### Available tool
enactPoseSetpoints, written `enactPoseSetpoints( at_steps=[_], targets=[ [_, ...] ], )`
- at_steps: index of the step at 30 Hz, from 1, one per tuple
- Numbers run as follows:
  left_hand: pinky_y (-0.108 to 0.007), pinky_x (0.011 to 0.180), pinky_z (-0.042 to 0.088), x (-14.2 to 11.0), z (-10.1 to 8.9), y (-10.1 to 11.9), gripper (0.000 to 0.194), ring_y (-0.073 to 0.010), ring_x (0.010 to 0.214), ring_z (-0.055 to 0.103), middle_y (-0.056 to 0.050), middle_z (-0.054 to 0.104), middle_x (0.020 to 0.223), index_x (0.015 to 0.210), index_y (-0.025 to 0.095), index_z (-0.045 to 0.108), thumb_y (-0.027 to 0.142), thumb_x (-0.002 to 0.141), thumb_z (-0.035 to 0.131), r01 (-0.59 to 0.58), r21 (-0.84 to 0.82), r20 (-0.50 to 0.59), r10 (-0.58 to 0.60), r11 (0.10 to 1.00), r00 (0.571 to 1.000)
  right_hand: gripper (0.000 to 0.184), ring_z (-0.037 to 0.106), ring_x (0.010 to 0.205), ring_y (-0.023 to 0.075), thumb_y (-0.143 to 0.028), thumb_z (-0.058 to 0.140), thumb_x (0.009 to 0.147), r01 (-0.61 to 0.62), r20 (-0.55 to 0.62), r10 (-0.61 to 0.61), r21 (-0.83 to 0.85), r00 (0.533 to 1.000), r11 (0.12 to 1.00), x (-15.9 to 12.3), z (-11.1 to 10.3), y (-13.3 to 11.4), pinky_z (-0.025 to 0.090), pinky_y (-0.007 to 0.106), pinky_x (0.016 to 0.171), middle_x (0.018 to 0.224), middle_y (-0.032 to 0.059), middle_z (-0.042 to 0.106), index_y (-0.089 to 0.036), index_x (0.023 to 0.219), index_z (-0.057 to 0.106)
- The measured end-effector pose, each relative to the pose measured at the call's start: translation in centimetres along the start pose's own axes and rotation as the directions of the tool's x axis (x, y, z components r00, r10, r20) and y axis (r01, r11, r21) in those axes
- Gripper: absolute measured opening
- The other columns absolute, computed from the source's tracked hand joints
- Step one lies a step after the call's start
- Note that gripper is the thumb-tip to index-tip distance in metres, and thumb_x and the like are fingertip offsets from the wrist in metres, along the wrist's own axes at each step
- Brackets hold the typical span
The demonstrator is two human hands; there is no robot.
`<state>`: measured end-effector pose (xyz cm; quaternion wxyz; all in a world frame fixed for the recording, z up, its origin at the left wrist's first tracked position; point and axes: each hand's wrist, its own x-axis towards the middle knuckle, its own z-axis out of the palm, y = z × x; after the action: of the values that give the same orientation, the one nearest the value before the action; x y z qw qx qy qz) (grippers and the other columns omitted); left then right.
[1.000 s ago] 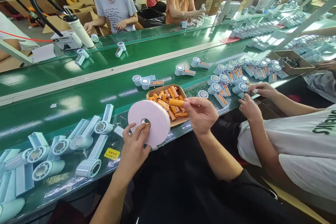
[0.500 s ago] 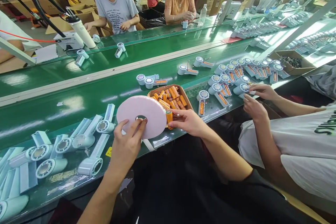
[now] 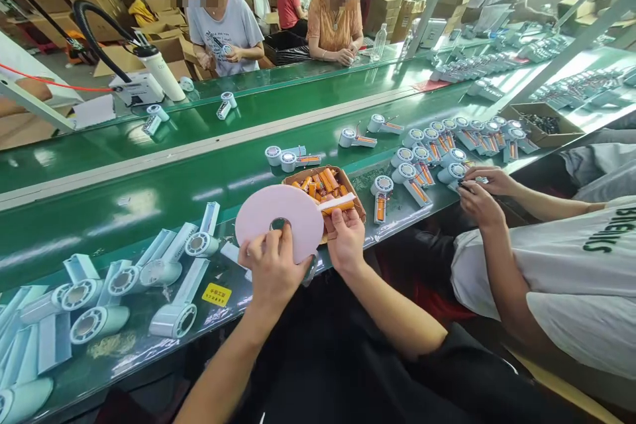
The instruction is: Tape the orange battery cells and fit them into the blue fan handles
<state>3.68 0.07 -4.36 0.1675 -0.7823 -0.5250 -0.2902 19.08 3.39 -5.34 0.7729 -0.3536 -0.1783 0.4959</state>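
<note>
My left hand (image 3: 272,265) grips a flat roll of pale pink tape (image 3: 258,212), with fingertips at its centre hole. Between the fingers of my right hand (image 3: 346,238) lies an orange battery (image 3: 342,207), its long side turned upward. A white strip of tape (image 3: 334,203) runs along that battery, its left end meeting the roll's right edge. Just behind both hands stands a cardboard box (image 3: 358,201) of orange batteries (image 3: 325,180), partly hidden by the roll.
Light-blue fan housings (image 3: 171,319) lie in a group at left, near a yellow label (image 3: 216,294). Housings with batteries (image 3: 380,199) sit to the right, where a co-worker's hands (image 3: 479,195) handle one. Across the green conveyor (image 3: 209,169) are more people and a white cylinder device (image 3: 163,73).
The battery in my right hand has turned from upright to lying flat, and a white tape strip now covers its upper side. The roll has shifted slightly right and down.
</note>
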Motion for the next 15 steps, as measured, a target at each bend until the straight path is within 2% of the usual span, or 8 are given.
enactPoseSetpoints(
  at_steps=[2, 4, 6, 8, 10, 12, 14, 15],
  targets=[
    [-0.054, 0.101, 0.034, -0.5, 0.3, 1.0, 0.070, -0.0362, 0.104, 0.052, -0.018, 0.072, 0.102, 0.132, 0.007, 0.074, 0.061, 0.088, 0.075, 0.012, -0.005, 0.013, -0.012, 1.000, 1.000, 0.045, 0.078, 0.110, 0.0256, -0.040, 0.095, 0.071, -0.058, 0.029, 0.058, -0.018, 0.998, 0.998, 1.0, -0.4, -0.5, 0.066, 0.042, 0.100, 0.110, 0.0078, 0.082, -0.022, 0.107, 0.074],
    [-0.051, 0.097, 0.035, -1.1, 0.1, 1.7, 0.066, -0.0350, 0.104, 0.052, -0.017, 0.072, 0.101, 0.132, 0.010, 0.074, 0.057, 0.086, 0.079, 0.003, -0.032, 0.049, -0.001, 0.999, 0.999, 0.042, 0.079, 0.104, 0.0242, -0.035, 0.096, 0.069, -0.060, 0.051, 0.062, -0.037, 0.997, 0.998, 3.6, -0.9, -2.3, 0.067, 0.040, 0.097, 0.105, 0.0065, 0.082, -0.021, 0.102, 0.075],
    [-0.050, 0.097, 0.037, -1.4, -0.2, 1.9, 0.063, -0.0343, 0.105, 0.053, -0.015, 0.073, 0.103, 0.135, 0.014, 0.073, 0.050, 0.083, 0.083, -0.020, -0.077, 0.106, 0.028, 0.997, 0.994, 0.037, 0.078, 0.104, 0.0189, -0.035, 0.094, 0.070, 0.077, -0.017, -0.077, -0.001, 0.997, 0.997, 6.8, -1.4, -5.0, 0.065, 0.032, 0.099, 0.102, 0.0027, 0.082, -0.022, 0.098, 0.073],
    [-0.051, 0.098, 0.039, -1.1, -0.3, 1.5, 0.066, -0.0346, 0.107, 0.054, -0.015, 0.074, 0.111, 0.138, 0.017, 0.072, 0.047, 0.080, 0.085, -0.037, -0.118, 0.168, 0.057, 0.992, 0.984, 0.034, 0.076, 0.109, 0.0140, -0.040, 0.090, 0.076, 0.242, -0.091, -0.240, 0.009, 0.966, 0.970, 9.3, -1.6, -7.4, 0.062, 0.025, 0.102, 0.105, 0.0000, 0.081, -0.025, 0.099, 0.071],
    [-0.054, 0.099, 0.042, 0.5, 0.0, 0.3, 0.075, -0.0365, 0.111, 0.056, -0.018, 0.074, 0.122, 0.141, 0.018, 0.070, 0.049, 0.076, 0.089, -0.054, -0.159, 0.245, 0.092, 0.986, 0.965, 0.037, 0.076, 0.110, 0.0135, -0.044, 0.090, 0.077, 0.271, -0.044, -0.273, -0.043, 0.961, 0.962, 10.2, -1.8, -9.0, 0.063, 0.024, 0.099, 0.110, 0.0003, 0.081, -0.026, 0.102, 0.069],
    [-0.056, 0.100, 0.045, 3.3, 0.7, -1.3, 0.080, -0.0385, 0.117, 0.056, -0.017, 0.073, 0.130, 0.142, 0.020, 0.068, 0.053, 0.072, 0.092, -0.101, -0.246, 0.327, 0.180, 0.964, 0.928, 0.045, 0.078, 0.106, 0.0155, -0.046, 0.092, 0.074, 0.210, 0.049, -0.206, -0.105, 0.977, 0.972, 9.5, -1.9, -9.4, 0.066, 0.025, 0.091, 0.113, 0.0011, 0.081, -0.027, 0.108, 0.068],
    [-0.054, 0.101, 0.047, 6.7, 1.5, -2.4, 0.067, -0.0363, 0.120, 0.058, -0.013, 0.075, 0.127, 0.136, 0.023, 0.072, 0.054, 0.079, 0.088, -0.146, -0.375, 0.340, 0.283, 0.915, 0.897, 0.053, 0.079, 0.101, 0.0170, -0.046, 0.094, 0.072, 0.171, 0.078, -0.161, -0.137, 0.984, 0.976, 8.1, -2.1, -9.0, 0.067, 0.027, 0.086, 0.111, 0.0005, 0.081, -0.029, 0.112, 0.065],
    [-0.051, 0.101, 0.049, 8.4, 1.9, -2.7, 0.054, -0.0336, 0.118, 0.059, -0.011, 0.077, 0.122, 0.131, 0.024, 0.074, 0.052, 0.086, 0.082, -0.158, -0.431, 0.302, 0.307, 0.888, 0.902, 0.055, 0.080, 0.101, 0.0179, -0.046, 0.095, 0.071, 0.168, 0.076, -0.158, -0.147, 0.985, 0.975, 7.3, -2.1, -8.8, 0.068, 0.029, 0.085, 0.109, 0.0001, 0.082, -0.030, 0.114, 0.064]
  ],
)
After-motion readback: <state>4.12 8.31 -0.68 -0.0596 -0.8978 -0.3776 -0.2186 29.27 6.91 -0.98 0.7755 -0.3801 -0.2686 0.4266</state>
